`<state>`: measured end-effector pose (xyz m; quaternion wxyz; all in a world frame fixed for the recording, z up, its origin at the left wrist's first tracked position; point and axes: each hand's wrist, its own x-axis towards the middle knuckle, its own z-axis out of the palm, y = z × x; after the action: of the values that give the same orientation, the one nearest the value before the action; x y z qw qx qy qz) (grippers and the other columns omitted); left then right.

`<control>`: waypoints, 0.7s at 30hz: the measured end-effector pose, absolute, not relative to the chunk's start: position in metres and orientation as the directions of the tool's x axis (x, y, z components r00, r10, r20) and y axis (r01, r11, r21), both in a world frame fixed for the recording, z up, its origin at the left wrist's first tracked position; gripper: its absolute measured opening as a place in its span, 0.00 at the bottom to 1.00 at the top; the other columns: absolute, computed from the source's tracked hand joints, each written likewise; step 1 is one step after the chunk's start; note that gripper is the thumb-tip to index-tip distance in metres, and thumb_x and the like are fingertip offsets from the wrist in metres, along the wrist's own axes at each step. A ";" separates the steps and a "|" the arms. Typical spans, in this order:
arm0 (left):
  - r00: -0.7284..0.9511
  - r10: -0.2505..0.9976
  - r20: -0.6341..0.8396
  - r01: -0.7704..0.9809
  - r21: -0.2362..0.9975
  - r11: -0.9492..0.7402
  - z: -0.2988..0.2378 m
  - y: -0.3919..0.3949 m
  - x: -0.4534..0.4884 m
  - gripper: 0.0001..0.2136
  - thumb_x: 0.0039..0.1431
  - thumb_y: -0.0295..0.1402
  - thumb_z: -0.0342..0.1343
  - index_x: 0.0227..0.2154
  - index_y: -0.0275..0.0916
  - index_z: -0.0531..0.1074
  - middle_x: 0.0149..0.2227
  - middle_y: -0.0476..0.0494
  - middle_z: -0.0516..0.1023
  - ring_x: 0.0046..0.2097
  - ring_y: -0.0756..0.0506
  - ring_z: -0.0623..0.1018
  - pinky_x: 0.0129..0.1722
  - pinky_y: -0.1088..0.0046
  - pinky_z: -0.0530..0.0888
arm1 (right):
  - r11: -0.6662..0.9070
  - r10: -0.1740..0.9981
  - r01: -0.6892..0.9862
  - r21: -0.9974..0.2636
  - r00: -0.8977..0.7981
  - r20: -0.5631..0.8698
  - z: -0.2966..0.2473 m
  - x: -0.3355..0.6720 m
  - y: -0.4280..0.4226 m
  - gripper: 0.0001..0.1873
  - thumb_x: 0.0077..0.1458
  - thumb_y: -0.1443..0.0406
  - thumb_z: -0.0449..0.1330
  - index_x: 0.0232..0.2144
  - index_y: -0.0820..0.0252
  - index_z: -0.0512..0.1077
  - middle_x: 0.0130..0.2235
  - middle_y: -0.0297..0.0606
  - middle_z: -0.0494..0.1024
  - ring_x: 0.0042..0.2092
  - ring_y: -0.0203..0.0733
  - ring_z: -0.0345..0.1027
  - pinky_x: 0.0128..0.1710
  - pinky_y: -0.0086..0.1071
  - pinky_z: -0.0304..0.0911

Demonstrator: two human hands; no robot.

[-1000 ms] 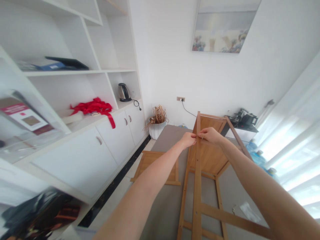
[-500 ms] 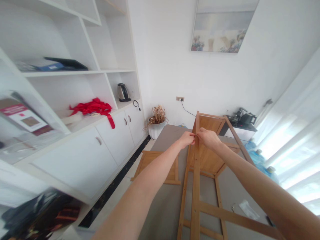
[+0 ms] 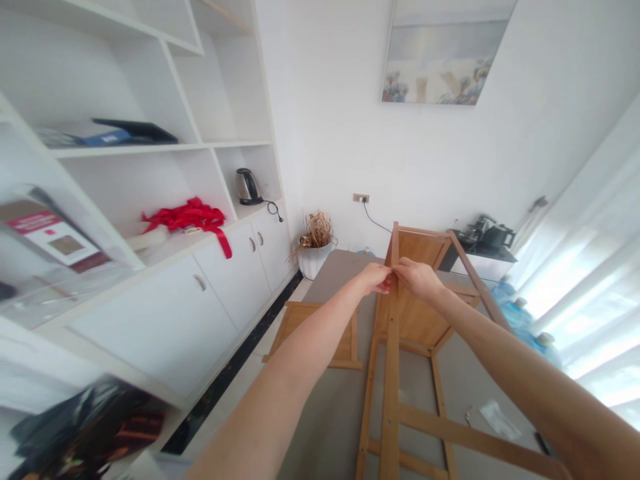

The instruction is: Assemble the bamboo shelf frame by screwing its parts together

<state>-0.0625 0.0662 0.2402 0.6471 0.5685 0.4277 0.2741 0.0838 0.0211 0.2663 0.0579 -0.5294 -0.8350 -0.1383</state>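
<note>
Since the earlier frame, the right hand (image 3: 418, 279) has closed in toward the left hand (image 3: 374, 277) at the top rail (image 3: 392, 360) of the wooden frame (image 3: 450, 431), standing on the worktop (image 3: 344, 265). Grip: fingertips gathered there; grasp indeterminable. Uneven pressure could tip the frame.
</note>
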 end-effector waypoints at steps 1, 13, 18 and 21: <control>0.482 0.839 -0.253 0.143 0.967 0.210 0.241 0.066 -0.063 0.09 0.53 0.34 0.55 0.23 0.35 0.66 0.20 0.49 0.69 0.23 0.51 0.71 0.31 0.67 0.73 | 0.407 0.865 0.899 0.163 -0.437 0.248 0.265 0.085 0.020 0.16 0.62 0.64 0.44 0.34 0.60 0.71 0.38 0.41 0.71 0.35 0.37 0.65 0.30 0.27 0.55; 0.494 0.815 -0.302 0.175 0.953 0.247 0.252 0.060 -0.053 0.05 0.54 0.29 0.51 0.27 0.33 0.70 0.22 0.42 0.75 0.24 0.49 0.74 0.31 0.69 0.72 | 0.438 0.877 0.878 -0.192 -0.370 0.306 0.261 0.098 0.024 0.16 0.57 0.69 0.47 0.39 0.59 0.75 0.38 0.39 0.73 0.38 0.36 0.67 0.37 0.25 0.58; 0.506 0.804 -0.314 0.168 0.950 0.264 0.254 0.060 -0.054 0.09 0.56 0.32 0.48 0.27 0.33 0.69 0.24 0.39 0.76 0.26 0.48 0.75 0.31 0.70 0.72 | 0.367 0.912 0.901 -0.233 -0.300 0.279 0.269 0.098 0.029 0.17 0.54 0.69 0.48 0.36 0.59 0.77 0.36 0.39 0.76 0.37 0.37 0.68 0.36 0.26 0.59; 0.488 0.810 -0.326 0.177 0.945 0.274 0.254 0.062 -0.051 0.12 0.56 0.39 0.50 0.28 0.34 0.69 0.24 0.39 0.76 0.27 0.47 0.76 0.31 0.69 0.72 | 0.328 0.929 0.905 -0.272 -0.255 0.269 0.270 0.098 0.030 0.17 0.53 0.69 0.48 0.36 0.59 0.77 0.36 0.40 0.77 0.38 0.38 0.69 0.37 0.26 0.59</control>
<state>-0.0507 0.0619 0.2539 0.6618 0.5530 0.4462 0.2389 0.0979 0.0298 0.2702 0.1927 -0.5789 -0.7917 0.0308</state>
